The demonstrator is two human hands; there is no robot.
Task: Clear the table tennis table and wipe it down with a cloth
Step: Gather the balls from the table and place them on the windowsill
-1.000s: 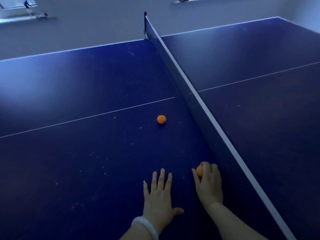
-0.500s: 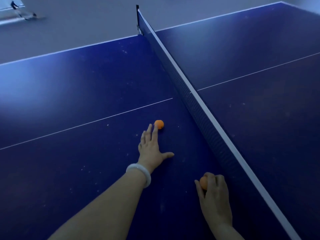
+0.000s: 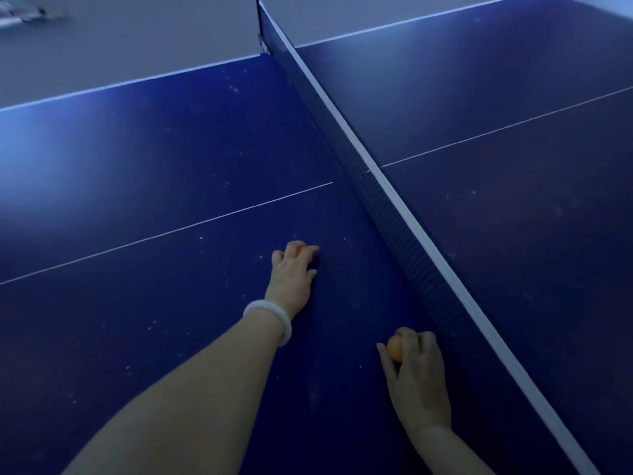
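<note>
Reaching forward over the blue table, the left hand curls its fingers around one orange ball, while the right hand grasps another ball near the net.

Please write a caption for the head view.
Both hands gather orange balls beside the net.

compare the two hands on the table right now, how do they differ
The left hand is stretched far out with a white bangle at its wrist; the right hand sits near, close to the net, wrist bare. The left hand's ball barely shows; the right hand's ball shows clearly. Each grips an orange ball.
</note>
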